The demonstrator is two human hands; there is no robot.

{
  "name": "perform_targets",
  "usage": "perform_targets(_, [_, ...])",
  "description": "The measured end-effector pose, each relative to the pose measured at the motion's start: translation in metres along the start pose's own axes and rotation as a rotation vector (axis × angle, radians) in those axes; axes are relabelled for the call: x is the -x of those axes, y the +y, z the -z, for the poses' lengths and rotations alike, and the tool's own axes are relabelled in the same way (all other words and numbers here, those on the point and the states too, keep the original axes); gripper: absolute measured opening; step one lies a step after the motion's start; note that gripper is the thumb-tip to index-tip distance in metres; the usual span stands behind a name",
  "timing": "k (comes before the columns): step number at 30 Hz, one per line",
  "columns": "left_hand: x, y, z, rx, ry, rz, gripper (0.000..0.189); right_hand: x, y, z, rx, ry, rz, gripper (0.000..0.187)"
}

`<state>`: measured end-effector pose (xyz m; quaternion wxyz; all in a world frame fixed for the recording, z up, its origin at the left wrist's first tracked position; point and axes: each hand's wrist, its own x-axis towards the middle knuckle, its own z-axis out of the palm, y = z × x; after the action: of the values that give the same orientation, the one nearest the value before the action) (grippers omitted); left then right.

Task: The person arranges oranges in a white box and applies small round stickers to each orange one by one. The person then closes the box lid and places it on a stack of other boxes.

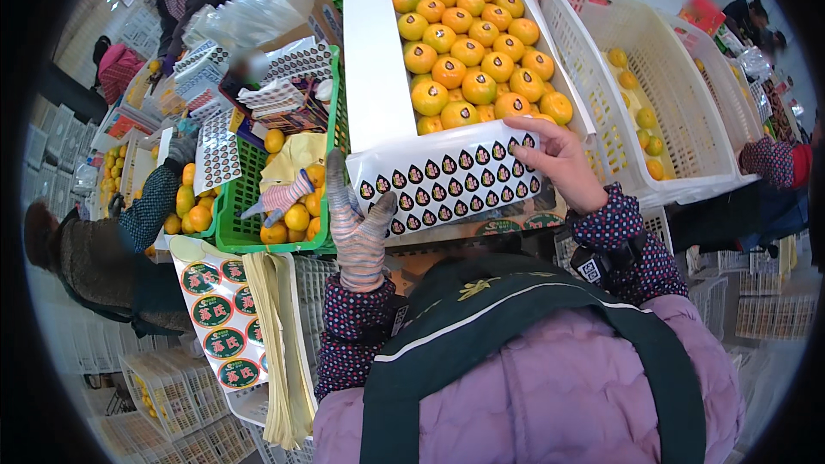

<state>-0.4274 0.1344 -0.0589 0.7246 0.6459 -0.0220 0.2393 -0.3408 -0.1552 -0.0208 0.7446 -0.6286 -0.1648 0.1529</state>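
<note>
Before me a sheet of black drop-shaped stickers (451, 183) stretches across the near side of an open white carton (380, 64). My left hand (361, 232), in a striped knit glove with grey fingertips, holds the sheet's left end, its thumb over the lower corner. At the upper right corner, my bare right hand (557, 161) pinches the sheet between thumb and fingers. Rows of orange citrus fruits (467, 51) fill the carton, most with a small dark sticker on top. The sheet hides part of the carton's near wall.
Left stands a green plastic crate (225, 219) with fruit, sticker sheets and a striped glove (283, 196). Nearer lie round-label sheets (216, 309) and folded yellowish paper (280, 348). A white plastic crate (683, 77) with some fruit is at right. Other people work on both sides.
</note>
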Motion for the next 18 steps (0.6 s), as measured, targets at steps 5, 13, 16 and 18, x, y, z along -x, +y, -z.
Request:
perform_targets(5, [0.002, 0.004, 0.012, 0.099, 0.002, 0.243, 0.058, 0.000, 0.005, 0.007, 0.041, 0.040, -0.017, 0.040])
perform_targets(13, [0.004, 0.004, 0.017, -0.183, -0.045, 0.131, 0.046, -0.002, 0.005, 0.008, 0.377, 0.098, 0.141, 0.032])
perform_targets(16, [0.003, 0.005, 0.022, -0.408, -0.033, 0.054, 0.024, -0.002, 0.003, 0.010, 0.682, 0.103, 0.269, 0.022])
perform_targets(18, [0.001, 0.006, 0.026, -0.492, -0.043, 0.014, 0.021, -0.002, 0.001, 0.012, 0.741, 0.117, 0.278, 0.016])
